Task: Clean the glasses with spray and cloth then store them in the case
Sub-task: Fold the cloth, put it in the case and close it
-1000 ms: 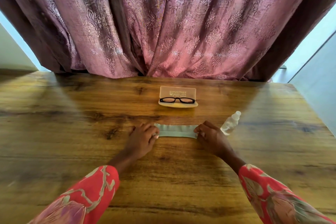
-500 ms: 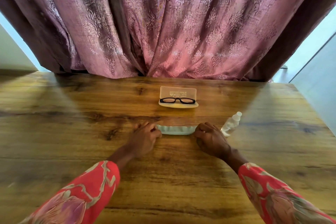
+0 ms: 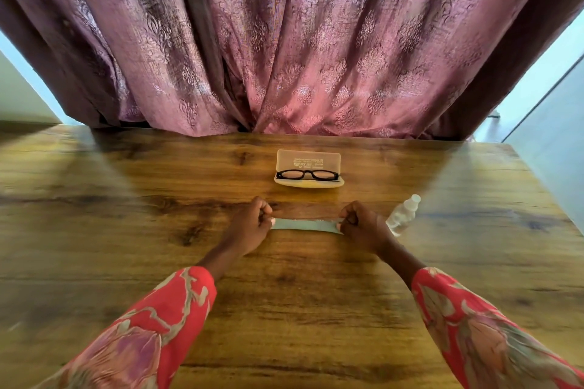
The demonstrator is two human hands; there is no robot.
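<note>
- At the middle of the tabletop [image 3: 126, 230], in the head view, a pale blue-grey cloth [image 3: 305, 225] is stretched as a narrow folded strip between the two hands.
- The left hand [image 3: 249, 227] pinches the left end of the cloth, with its fingers curled in and a thumbnail showing at the cloth's edge.
- The right hand [image 3: 363, 226] pinches the right end in the same manner, its fingers curled over that end.
- Whether the strip rests on the wood or hangs just above it cannot be told.
- Beyond the cloth, toward the far edge, lies the case [image 3: 308, 183], open, with its translucent lid standing up at the back and print showing on the lid.
- The glasses [image 3: 307, 174], black-framed, sit in the case's lower half with the lenses facing the near side; they are apart from both hands, on the far side of the cloth.
- Just right of the right hand stands a small clear spray bottle [image 3: 403, 215] with a pale cap, leaning in the wide-angle picture; it looks close beside the hand's knuckles, and contact cannot be judged.
- Both forearms come in from the near edge in red floral sleeves [image 3: 164, 319].
- Behind the tabletop hangs a pink patterned curtain [image 3: 300, 41], gathered in folds, with pale wall at either side.
</note>
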